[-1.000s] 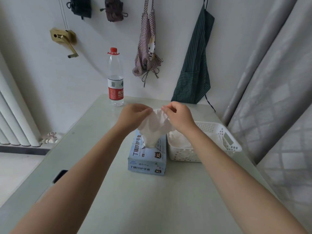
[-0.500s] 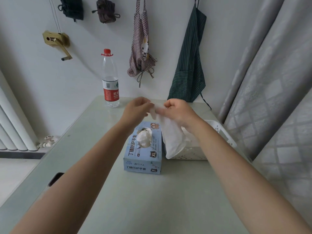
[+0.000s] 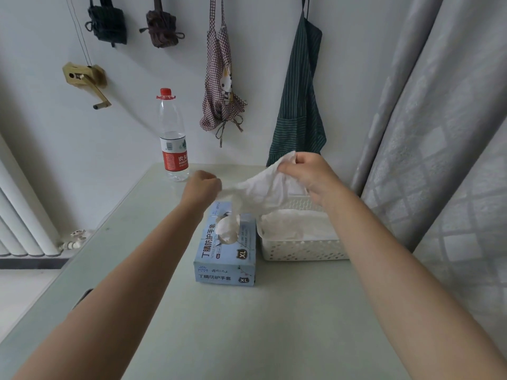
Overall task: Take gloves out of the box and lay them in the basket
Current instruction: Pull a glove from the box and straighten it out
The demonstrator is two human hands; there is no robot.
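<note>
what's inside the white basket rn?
White gloves already lie piled in the basket, filling it near the rim. The basket floor beneath them is covered, and the right hand and forearm hide its far right part.

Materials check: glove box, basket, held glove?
Glove box: printed cardboard, semi-matte, crisp folded edges. Basket: white moulded plastic, going by its perforated walls. Glove: thin white film, matte and wrinkled; box label says nitrile.
</note>
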